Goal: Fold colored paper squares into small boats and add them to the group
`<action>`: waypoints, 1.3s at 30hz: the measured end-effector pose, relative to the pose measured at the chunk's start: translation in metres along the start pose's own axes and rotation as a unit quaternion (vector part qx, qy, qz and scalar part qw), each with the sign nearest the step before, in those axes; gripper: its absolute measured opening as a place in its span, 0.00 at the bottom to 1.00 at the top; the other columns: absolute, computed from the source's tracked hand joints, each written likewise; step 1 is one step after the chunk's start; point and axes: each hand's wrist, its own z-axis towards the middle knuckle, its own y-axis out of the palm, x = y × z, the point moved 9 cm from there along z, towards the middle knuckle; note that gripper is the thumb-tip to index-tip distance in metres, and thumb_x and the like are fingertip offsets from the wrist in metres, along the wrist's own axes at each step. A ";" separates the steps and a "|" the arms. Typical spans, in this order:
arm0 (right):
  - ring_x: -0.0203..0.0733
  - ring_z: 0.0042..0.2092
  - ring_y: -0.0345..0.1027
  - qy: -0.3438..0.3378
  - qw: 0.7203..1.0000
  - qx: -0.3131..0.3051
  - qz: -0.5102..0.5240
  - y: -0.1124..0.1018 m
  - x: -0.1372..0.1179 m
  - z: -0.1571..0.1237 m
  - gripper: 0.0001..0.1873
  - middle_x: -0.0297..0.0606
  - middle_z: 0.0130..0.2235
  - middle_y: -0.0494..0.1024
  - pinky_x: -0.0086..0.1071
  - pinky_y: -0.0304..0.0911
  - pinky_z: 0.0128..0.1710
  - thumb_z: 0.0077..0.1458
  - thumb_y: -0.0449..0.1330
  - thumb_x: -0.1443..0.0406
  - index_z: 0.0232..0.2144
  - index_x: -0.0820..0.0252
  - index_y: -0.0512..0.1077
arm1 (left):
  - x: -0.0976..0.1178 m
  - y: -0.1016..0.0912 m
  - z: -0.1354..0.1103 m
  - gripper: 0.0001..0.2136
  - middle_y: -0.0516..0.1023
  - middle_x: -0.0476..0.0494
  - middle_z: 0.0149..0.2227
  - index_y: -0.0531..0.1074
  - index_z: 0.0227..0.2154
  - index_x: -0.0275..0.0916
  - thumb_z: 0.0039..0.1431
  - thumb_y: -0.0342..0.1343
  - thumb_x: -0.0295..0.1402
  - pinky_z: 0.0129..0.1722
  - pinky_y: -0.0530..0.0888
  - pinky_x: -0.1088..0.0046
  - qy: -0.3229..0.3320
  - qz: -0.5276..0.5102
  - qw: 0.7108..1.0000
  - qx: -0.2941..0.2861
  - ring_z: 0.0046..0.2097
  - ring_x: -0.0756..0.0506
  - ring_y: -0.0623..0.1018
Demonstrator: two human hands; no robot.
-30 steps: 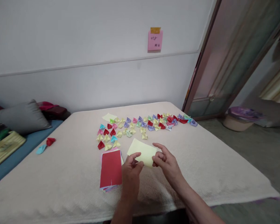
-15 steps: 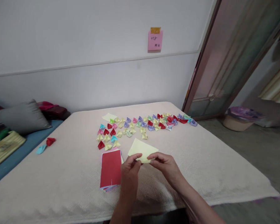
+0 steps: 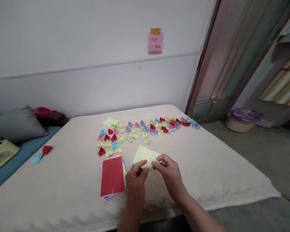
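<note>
A pale yellow sheet of paper (image 3: pixel 146 154) is held up over the bed by both hands. My left hand (image 3: pixel 136 177) pinches its lower left edge between thumb and fingers. At the lower right edge, my right hand (image 3: pixel 168 170) grips the same sheet, thumb on the near face and fingers curled behind. Left of my left hand lies a stack of coloured paper (image 3: pixel 112 177) with a red sheet on top. Beyond the hands, many small folded paper boats (image 3: pixel 130 138) in yellow, red, purple, blue and green sit in loose rows.
A cream cover (image 3: pixel 70 167) spreads over the bed. Further left lie a red folded piece (image 3: pixel 47 149) and a blue one (image 3: pixel 37 158), near a grey pillow (image 3: pixel 19 124). A pink note (image 3: pixel 155 42) is taped to the wall. A lined bin (image 3: pixel 244 120) stands on the floor at right.
My right hand has shifted its hold on the yellow paper, its fingers now curled higher around the right corner. The whole view has moved slightly, so the scene sits further left.
</note>
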 end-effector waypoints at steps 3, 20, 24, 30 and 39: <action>0.33 0.22 0.57 -0.002 1.000 0.015 -0.008 -0.002 0.001 0.000 0.12 0.27 0.18 0.66 0.27 0.48 0.23 0.40 0.65 0.62 0.20 0.59 0.64 | 0.001 0.000 0.000 0.12 0.74 0.49 0.26 0.77 0.36 0.38 0.46 0.61 0.33 0.32 0.66 0.74 -0.002 -0.003 1.000 0.013 0.30 0.49 0.70; 0.34 0.20 0.55 -0.025 0.995 0.071 -0.070 -0.010 -0.008 -0.006 0.12 0.20 0.16 0.54 0.27 0.52 0.21 0.44 0.62 0.63 0.30 0.55 0.62 | -0.009 -0.001 0.001 0.12 0.65 0.54 0.21 0.75 0.37 0.37 0.47 0.59 0.32 0.26 0.63 0.77 -0.026 -0.001 1.000 0.015 0.25 0.53 0.65; 0.39 0.25 0.66 -0.033 0.995 0.029 -0.088 -0.003 -0.011 -0.007 0.12 0.24 0.18 0.64 0.30 0.58 0.27 0.50 0.57 0.61 0.39 0.56 0.64 | 0.001 -0.008 0.004 0.20 0.69 0.53 0.26 0.70 0.45 0.40 0.45 0.60 0.29 0.29 0.66 0.79 0.000 -0.077 0.996 0.049 0.28 0.53 0.70; 0.40 0.26 0.67 0.009 0.995 -0.011 -0.098 0.007 -0.006 -0.008 0.29 0.27 0.21 0.72 0.29 0.58 0.25 0.42 0.61 0.66 0.50 0.57 0.64 | 0.006 -0.022 0.008 0.29 0.72 0.40 0.48 0.62 0.52 0.42 0.44 0.61 0.27 0.43 0.70 0.72 -0.014 -0.181 0.978 0.103 0.46 0.46 0.75; 0.37 0.30 0.69 0.030 0.994 -0.100 -0.021 0.022 0.003 -0.007 0.23 0.29 0.29 0.78 0.28 0.60 0.29 0.41 0.62 0.70 0.44 0.56 0.67 | 0.000 -0.009 0.009 0.13 0.78 0.43 0.34 0.75 0.36 0.35 0.46 0.60 0.34 0.35 0.71 0.71 -0.069 -0.172 0.983 0.003 0.32 0.48 0.76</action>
